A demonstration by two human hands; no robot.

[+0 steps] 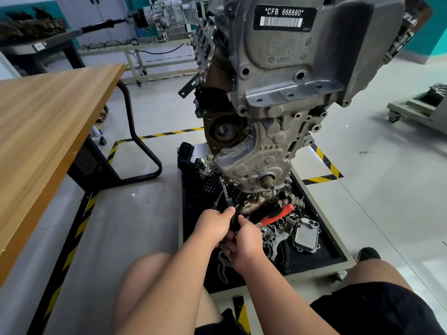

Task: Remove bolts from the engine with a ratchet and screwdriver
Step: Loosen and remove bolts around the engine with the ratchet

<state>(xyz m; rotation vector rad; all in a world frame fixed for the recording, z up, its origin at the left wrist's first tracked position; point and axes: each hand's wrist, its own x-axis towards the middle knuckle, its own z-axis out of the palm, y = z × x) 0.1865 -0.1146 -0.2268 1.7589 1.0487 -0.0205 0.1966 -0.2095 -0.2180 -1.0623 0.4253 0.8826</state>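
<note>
A grey engine (pixel 285 97) stands upright on a stand over a black tray (pixel 324 257). A ratchet (pixel 225 192) with a black handle reaches up to the lower left edge of the engine's cover. My left hand (pixel 212 226) grips the handle near its upper part. My right hand (pixel 244 245) is closed around the handle's lower end, touching the left hand. A red-and-black screwdriver handle (pixel 278 215) lies in the tray just right of my hands, among removed parts.
A wooden table (pixel 48 131) with a black tube leg stands at the left. Loose metal parts, a chain and a cooler block (pixel 307 235) fill the tray. Yellow-black floor tape (pixel 324 165) marks the bay. My bare knees are at the bottom.
</note>
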